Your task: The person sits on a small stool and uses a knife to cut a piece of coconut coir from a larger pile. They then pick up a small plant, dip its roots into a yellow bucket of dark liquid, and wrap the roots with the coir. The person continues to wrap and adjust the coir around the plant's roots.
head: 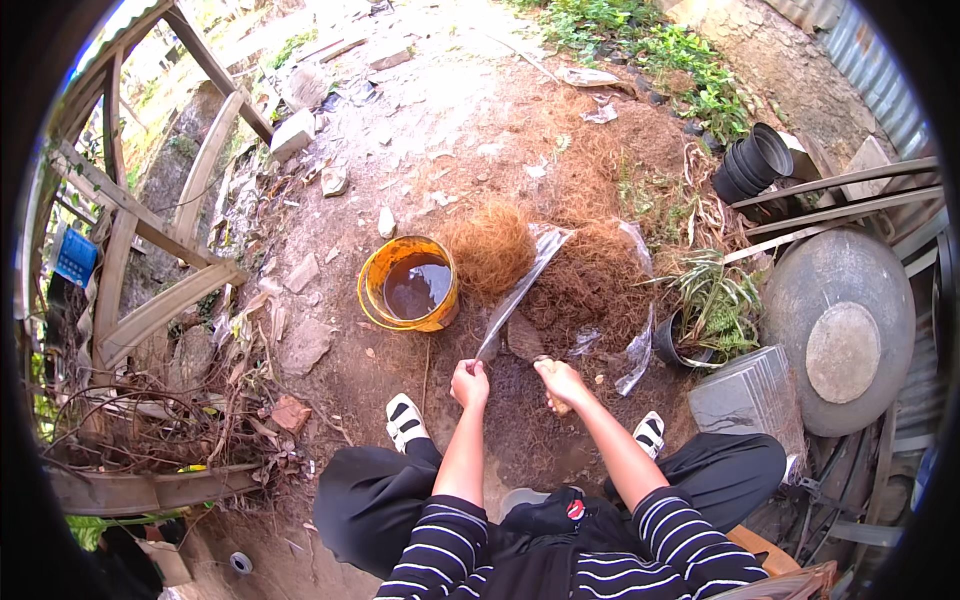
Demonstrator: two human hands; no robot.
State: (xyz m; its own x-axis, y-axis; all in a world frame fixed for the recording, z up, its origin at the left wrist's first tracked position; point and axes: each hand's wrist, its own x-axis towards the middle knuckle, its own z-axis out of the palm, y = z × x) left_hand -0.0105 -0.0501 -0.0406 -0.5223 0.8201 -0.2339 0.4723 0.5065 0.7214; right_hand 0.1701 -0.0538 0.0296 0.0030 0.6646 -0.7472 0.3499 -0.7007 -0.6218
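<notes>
My left hand (470,384) pinches the near corner of a clear plastic sheet (525,289), whose edge is drawn up in a taut strip. In my right hand (562,385) is the wooden handle (559,405) of a hand trowel; its broad, dirt-coated blade (525,337) points away from me beside the plastic. Dark brown fibrous material (589,296) lies heaped on the sheet, just beyond the blade. A looser ball of lighter coconut fibre (491,247) rests to its left, against a yellow bucket (409,283) part-filled with brownish liquid.
To the right stand a potted plant (705,315), a stack of grey square slabs or trays (742,390) and a large round grey basin (844,330), apparently upturned. Black nursery pots (752,163) lie farther back. A wooden frame (165,307) and stones (306,346) flank the left side.
</notes>
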